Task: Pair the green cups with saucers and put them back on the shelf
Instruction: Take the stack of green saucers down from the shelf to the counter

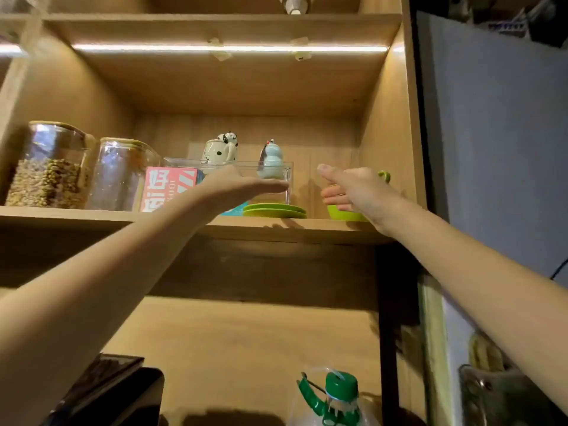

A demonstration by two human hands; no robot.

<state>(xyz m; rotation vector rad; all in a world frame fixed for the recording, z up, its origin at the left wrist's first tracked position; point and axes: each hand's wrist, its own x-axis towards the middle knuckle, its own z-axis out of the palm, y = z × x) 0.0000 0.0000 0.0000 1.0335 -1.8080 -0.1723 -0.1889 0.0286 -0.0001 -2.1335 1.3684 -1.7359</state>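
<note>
Both hands reach the shelf (92, 218): left hand (242, 186) flat open above saucers (274, 210), right hand (353, 189) gripping green cup (344, 214).

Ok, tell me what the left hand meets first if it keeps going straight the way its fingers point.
Probably the clear plastic box: the left hand lies flat, fingertips pointing right at the box's front corner, above the stacked green saucers. Depth is unclear, so it might pass just in front.

You can read one print only: the pink box (167, 189) on the shelf (92, 218) carries large white Chinese characters running sideways, the top one reading 好. The small line of print beside them is too blurred for you to make out, and nothing else carries legible text.
</note>
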